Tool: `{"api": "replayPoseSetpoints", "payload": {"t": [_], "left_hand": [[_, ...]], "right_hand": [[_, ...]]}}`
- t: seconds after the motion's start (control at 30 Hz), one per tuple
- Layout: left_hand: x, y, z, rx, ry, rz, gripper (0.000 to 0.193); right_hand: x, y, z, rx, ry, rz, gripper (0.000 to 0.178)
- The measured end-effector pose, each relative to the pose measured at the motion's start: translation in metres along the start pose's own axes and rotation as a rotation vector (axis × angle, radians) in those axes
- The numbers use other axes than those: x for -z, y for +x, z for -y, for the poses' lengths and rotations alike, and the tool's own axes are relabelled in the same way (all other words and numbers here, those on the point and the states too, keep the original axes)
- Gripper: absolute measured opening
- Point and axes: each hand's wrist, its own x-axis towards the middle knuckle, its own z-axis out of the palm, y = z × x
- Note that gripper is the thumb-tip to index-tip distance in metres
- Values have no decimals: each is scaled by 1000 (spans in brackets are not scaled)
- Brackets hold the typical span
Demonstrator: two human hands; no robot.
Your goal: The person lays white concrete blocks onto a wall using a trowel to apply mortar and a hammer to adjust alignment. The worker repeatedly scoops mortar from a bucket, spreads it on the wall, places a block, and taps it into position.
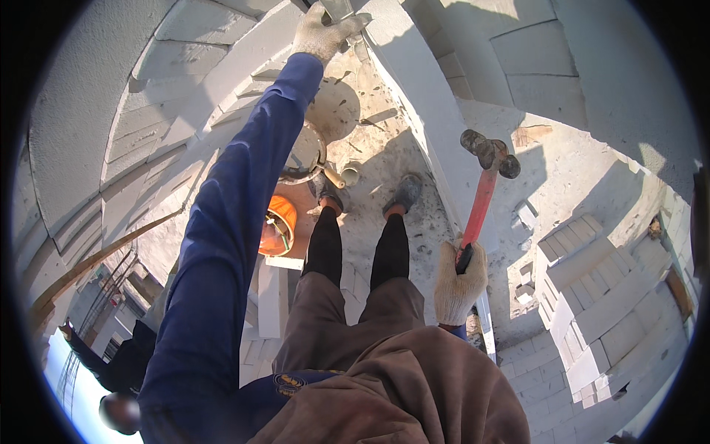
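Note:
My right hand (458, 285), in a pale knit glove, is closed round the lower grip of a hammer (482, 200). The hammer has a red handle with a black end, and its worn, mortar-caked metal head points up and away from me. Far ahead, at the top edge, my gloved left hand (323, 35) reaches out at full arm's length. Its thumb and fingers close about a grey, flat piece (339, 9) at the end of a white block wall (414, 74); the picture's edge cuts that piece off, so its kind does not show.
Between the walls stands a round mortar bucket (305, 154) with a wooden tool handle (334, 177) at its rim. An orange hard hat (278, 226) lies nearer. White blocks (603, 296) are stacked at right, a block wall (177, 81) curves at left, and another person (111, 362) is at lower left.

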Motion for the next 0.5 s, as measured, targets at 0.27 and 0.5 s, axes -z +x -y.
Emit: {"api": "replayPoseSetpoints", "payload": {"t": [0.27, 0.5], "left_hand": [[-9, -5, -15, -94, 151, -116, 37], [7, -44, -97, -382, 436, -355, 40]], "right_hand": [[49, -71, -54, -157, -127, 45, 21], [91, -102, -47, -431, -82, 146, 26]]}}
